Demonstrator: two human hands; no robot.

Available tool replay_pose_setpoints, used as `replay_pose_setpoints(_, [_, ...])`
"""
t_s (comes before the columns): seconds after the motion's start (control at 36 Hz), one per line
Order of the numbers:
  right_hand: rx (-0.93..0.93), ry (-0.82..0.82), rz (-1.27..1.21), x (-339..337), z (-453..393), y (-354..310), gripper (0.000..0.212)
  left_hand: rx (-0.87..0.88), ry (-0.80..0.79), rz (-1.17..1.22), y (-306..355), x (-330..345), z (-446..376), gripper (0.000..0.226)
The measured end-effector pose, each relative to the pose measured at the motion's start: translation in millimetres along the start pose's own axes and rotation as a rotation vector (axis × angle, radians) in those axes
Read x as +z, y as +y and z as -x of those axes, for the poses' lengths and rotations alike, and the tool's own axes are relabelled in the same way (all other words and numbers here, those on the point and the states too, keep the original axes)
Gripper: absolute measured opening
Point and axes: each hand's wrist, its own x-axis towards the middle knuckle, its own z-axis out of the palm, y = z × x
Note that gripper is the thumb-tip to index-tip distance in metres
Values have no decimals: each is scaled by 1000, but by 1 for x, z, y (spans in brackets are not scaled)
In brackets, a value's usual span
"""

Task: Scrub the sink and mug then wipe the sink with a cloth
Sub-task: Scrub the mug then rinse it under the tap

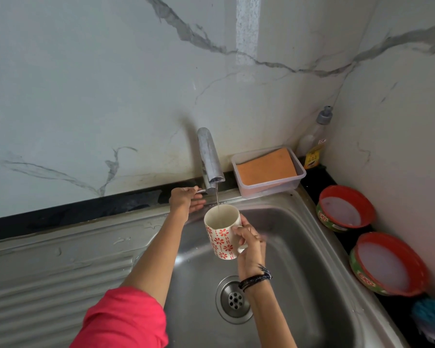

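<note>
Right hand grips mug by its handle side, fingers curled round it, mug upright over sink bowl, directly under tap. Thin water stream runs into the mug. Left hand on the tap lever at the tap base, thumb and finger pinching it, other fingers extended. Drain below the mug. Orange cloth sits in a clear tub on the back ledge, right of tap. Soap bottle in the corner behind it. Two red-rimmed bowls on the right counter, blue brush near the front one.
</note>
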Motion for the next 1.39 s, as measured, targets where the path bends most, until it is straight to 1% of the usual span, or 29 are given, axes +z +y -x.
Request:
replay_pose_setpoints(0.06, [4, -9, 1, 2, 0, 0, 7, 1, 4, -1, 0, 0, 0, 24])
replay_pose_setpoints(0.22, [2, -60, 3, 2, 0, -2, 14, -1, 48, -44, -1, 2, -4, 23])
replay_pose_setpoints(0.36, [5, -101, -30, 0, -6, -1, 13, 2, 62, -35, -3, 1, -8, 25])
replay_pose_setpoints(0.44, [2, -129, -26, -1, -9, -1, 29, 6, 64, -37, -3, 1, -9, 24])
replay_pose_setpoints(0.5, [-15, -150, -32, -1, -9, -3, 48, 2, 66, -41, -3, 1, -9, 21])
replay_pose_setpoints(0.53, [-23, -159, -41, -2, -10, -3, 55, 1, 67, -42, -2, 1, -9, 20])
replay_pose_setpoints(0.64, [-26, -239, -82, -8, -12, -2, 70, 9, 62, -27, -3, 1, -9, 19])
replay_pose_setpoints(0.67, [-27, -258, -96, -9, -11, -2, 71, 10, 63, -25, -4, 1, -10, 18])
replay_pose_setpoints(0.72, [-43, -293, -125, -10, -12, -2, 63, 10, 69, -30, -5, 1, -11, 18])
replay_pose_setpoints(0.81, [-57, -310, -138, -10, -11, -3, 41, 11, 64, -14, -5, 1, -12, 18])
replay_pose_setpoints(0.86, [-70, -303, -133, -9, -10, -4, 31, 11, 65, -2, -4, 2, -11, 17])
replay_pose_setpoints(0.92, [-71, -298, -124, -8, -10, -4, 31, 11, 65, 5, -4, 2, -10, 16])
replay_pose_setpoints(1.08, [-58, -270, -97, -9, -12, -2, 40, 16, 57, 12, -4, 1, -10, 15])
replay_pose_setpoints(1.17, [-56, -266, -78, -8, -12, -3, 40, 16, 49, 19, -5, 0, -11, 15])
replay_pose_setpoints(1.28, [-59, -269, -57, -7, -11, -4, 33, 19, 47, 19, -5, 0, -11, 14])
replay_pose_setpoints(1.39, [-62, -279, -47, -8, -12, -3, 35, 17, 45, 16, -5, 1, -12, 14])
